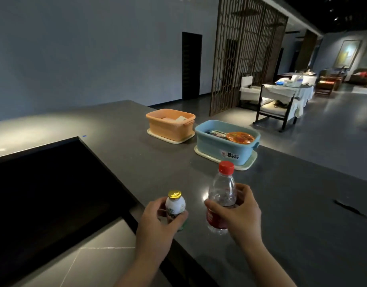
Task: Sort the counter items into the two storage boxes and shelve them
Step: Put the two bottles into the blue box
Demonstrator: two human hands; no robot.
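Gripping small white bottle (175, 206) in left hand (157, 222) and water bottle (221, 197) in right hand (238, 212), we had orange box (170, 129) and blue box (217, 145) part-filled, shelving undone.

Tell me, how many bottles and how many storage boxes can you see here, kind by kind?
Bottles: 2, a small white bottle with a gold cap in the left hand, and a clear water bottle with a red cap in the right hand.
Storage boxes: 2, an orange box and a blue box, both on the counter.
Total: 4
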